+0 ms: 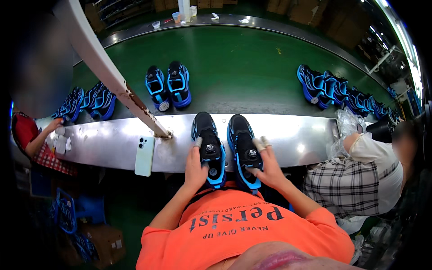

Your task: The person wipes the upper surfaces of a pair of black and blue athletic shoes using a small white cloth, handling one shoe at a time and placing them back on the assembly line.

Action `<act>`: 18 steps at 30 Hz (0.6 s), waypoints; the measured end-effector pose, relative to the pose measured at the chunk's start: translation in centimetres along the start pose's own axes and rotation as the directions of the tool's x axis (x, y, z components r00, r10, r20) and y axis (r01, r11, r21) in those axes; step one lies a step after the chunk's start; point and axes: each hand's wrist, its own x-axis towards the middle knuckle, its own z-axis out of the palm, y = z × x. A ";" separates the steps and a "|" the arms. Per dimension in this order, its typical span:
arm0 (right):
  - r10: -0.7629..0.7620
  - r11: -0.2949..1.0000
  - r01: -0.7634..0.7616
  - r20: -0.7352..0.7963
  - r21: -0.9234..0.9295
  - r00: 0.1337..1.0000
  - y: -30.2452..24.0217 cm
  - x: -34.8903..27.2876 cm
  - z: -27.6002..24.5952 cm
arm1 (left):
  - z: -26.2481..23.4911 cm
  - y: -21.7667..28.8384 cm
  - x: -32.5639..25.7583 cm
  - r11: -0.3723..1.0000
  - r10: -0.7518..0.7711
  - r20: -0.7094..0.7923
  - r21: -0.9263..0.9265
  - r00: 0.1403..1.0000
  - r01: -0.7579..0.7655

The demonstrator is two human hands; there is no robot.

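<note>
Two black sneakers with blue soles and light blue collars lie side by side over the metal ledge, toes pointing away from me. My left hand [196,169] grips the left sneaker [208,146], its thumb by the collar opening and its fingers along the outer side. On the right sneaker [244,144], my right hand [271,167] has its thumb at the collar and its fingers at the outer side. Pale covers sit on some fingertips of both hands. Each sneaker has a round dial on its tongue. Their heels reach over the ledge's near edge, close to my orange shirt.
A pale green phone [144,156] lies left on the metal ledge [283,135], near a rusty white post [130,101]. Another sneaker pair [179,84] stands on the green belt [234,67]. More sneakers [315,87] line up right. Co-workers sit at both sides.
</note>
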 end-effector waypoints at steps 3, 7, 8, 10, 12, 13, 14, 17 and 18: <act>0.023 0.998 -0.022 -0.015 0.063 1.000 1.9 2.1 3.1 | 0.3 -2.5 3.4 0.985 0.165 0.137 0.036 0.977 -0.171; -0.007 0.999 -0.001 0.224 0.035 0.975 1.2 2.7 1.5 | -1.3 -1.1 2.4 0.991 0.093 0.236 0.068 0.967 -0.112; -0.007 0.989 -0.052 0.401 0.136 0.916 1.3 3.1 -0.7 | -2.8 -1.6 2.6 0.984 0.180 0.308 -0.061 0.934 -0.170; -0.021 0.952 -0.119 0.446 0.283 0.895 0.3 4.5 -4.0 | -4.4 -2.2 3.5 0.952 -0.005 0.295 -0.292 0.956 0.095; -0.093 0.976 0.013 0.364 0.215 0.927 0.4 5.8 -4.5 | -4.9 -0.7 6.0 0.961 -0.045 0.152 -0.263 0.987 0.084; -0.113 0.991 0.077 0.370 0.110 0.922 -0.2 6.9 -3.8 | -5.2 1.3 7.0 0.990 0.078 0.034 -0.124 0.996 -0.074; -0.134 0.990 0.143 0.380 0.005 0.915 -0.6 7.6 -3.1 | -3.3 1.4 7.4 0.954 0.055 0.125 -0.298 0.991 -0.016; -0.145 0.977 0.203 0.516 -0.058 0.844 -0.7 7.9 -2.9 | -2.2 2.8 7.0 0.957 0.287 0.340 -0.061 0.896 -0.283; -0.153 0.978 0.206 0.527 -0.043 0.836 -0.5 7.8 -3.3 | -2.0 2.9 6.8 0.947 0.314 0.328 -0.036 0.891 -0.321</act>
